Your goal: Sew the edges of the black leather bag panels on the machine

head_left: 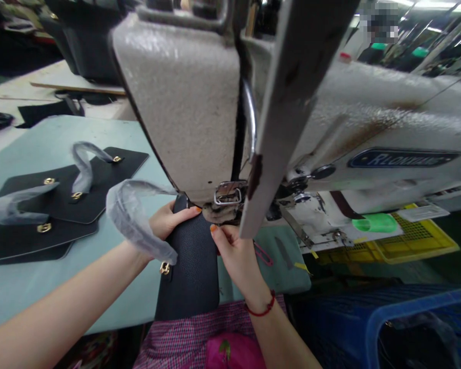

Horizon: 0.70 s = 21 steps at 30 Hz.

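A black leather bag panel [194, 266] lies under the head of a white sewing machine [180, 97], its near end over my lap. My left hand [167, 220] grips its left side, thumb on top and the other fingers hidden beneath. A plastic-wrapped handle [128, 218] with a gold fitting [165, 267] arches from the panel over my left wrist. At the panel's right edge, close to the machine's foot, my right hand [234, 251] pinches with thumb and bent fingers. The needle area is mostly hidden by the machine head.
More black panels with wrapped handles [82, 171] lie on the pale green tabletop [119, 305] at left. Pink thread snips [264, 254] lie right of my right hand. A blue basket [372, 328] stands at lower right, with a yellow crate [418, 241] behind it. A metal bar [292, 118] slants before the machine.
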{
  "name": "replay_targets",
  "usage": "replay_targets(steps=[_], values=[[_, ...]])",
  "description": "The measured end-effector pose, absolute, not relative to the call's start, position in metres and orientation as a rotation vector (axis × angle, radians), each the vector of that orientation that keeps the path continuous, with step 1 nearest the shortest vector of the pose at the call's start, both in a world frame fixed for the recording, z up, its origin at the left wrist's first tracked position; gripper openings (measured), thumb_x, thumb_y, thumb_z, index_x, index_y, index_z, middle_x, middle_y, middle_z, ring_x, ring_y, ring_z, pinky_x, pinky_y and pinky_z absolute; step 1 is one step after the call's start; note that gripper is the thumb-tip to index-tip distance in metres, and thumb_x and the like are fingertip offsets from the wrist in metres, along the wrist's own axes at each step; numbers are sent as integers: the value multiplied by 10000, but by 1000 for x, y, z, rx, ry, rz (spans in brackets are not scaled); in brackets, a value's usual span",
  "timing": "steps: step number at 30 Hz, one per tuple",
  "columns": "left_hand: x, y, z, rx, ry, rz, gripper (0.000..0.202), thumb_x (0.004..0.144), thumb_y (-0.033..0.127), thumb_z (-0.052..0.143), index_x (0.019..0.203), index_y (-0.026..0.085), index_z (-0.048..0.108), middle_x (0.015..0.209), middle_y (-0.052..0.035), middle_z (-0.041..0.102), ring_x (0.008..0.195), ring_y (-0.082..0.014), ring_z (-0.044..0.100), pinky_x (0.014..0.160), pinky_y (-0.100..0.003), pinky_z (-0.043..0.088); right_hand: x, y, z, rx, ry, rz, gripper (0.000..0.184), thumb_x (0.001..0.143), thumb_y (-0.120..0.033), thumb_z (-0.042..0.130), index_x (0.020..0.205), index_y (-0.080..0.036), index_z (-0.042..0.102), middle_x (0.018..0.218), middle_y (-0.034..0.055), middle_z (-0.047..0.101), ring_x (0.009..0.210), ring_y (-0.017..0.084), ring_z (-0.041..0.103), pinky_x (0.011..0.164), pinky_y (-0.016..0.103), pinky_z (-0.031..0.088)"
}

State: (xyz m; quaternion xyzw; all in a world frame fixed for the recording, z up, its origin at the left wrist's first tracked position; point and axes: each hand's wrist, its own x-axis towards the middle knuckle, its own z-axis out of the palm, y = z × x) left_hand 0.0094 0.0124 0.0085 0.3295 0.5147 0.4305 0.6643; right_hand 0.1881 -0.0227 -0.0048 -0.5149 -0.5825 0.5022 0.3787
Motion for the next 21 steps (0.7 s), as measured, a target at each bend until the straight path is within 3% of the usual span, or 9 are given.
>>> replay_targets(steps=[4, 10, 21], values=[[4, 2, -1, 508, 998, 770, 454, 716, 333, 794, 1135, 203, 675, 1027, -92, 762, 829, -278, 738, 738, -371, 617, 192, -27, 6, -1364, -1576, 1273, 407, 920, -432, 492, 613, -165, 496, 572, -27, 408, 530, 88, 357, 497, 227, 251], [2, 0, -8, 533, 924, 779, 356, 728, 309, 778, 1062, 201, 722, 1051, -113, 753, 893, -307, 726, 832, -406, 593, 193, -31, 11, -1389, -1695, 1163, 420, 952, -392, 465, 597, -167, 462, 559, -36, 360, 521, 86, 330, 510, 243, 230], [2, 3, -9, 540, 945, 819, 440, 696, 291, 802, 1118, 215, 704, 1039, -111, 757, 822, -293, 734, 736, -379, 611, 192, -28, 5, -1393, -1620, 1197, 407, 942, -430, 486, 658, -148, 556, 568, -28, 411, 529, 90, 365, 495, 237, 233]])
